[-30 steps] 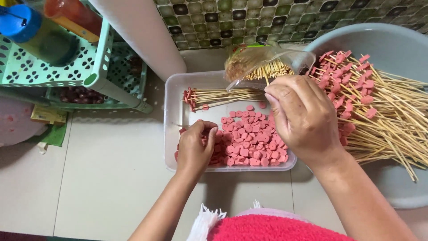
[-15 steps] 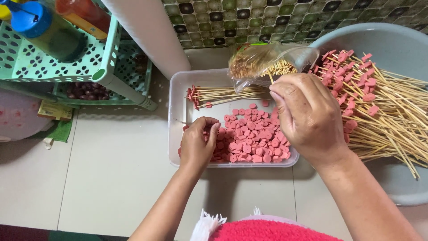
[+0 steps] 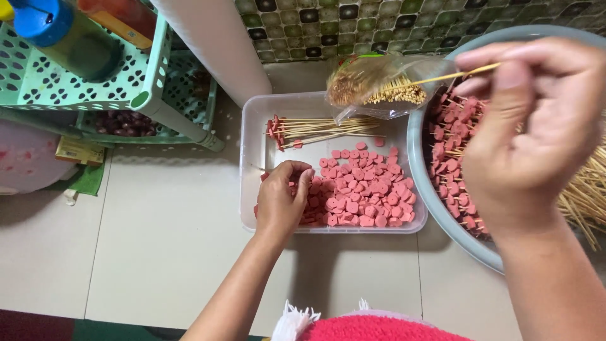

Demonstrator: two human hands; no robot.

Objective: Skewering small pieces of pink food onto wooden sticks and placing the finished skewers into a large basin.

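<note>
A clear plastic tray on the tiled floor holds several pink sausage slices and a small bundle of skewered ones at its far side. My left hand rests in the tray's left part, fingers curled on slices there. My right hand, raised close to the camera, pinches a bamboo skewer whose tip points into a clear bag of skewers. Under it, a grey basin holds many finished skewers.
A green plastic rack stands at the upper left with a blue-capped bottle on it. A white pipe rises beside it. A tiled wall runs along the back. A red cloth lies at the bottom edge.
My right hand has lifted up and to the right, drawing one skewer out of the bag. My left hand stays in the tray.
</note>
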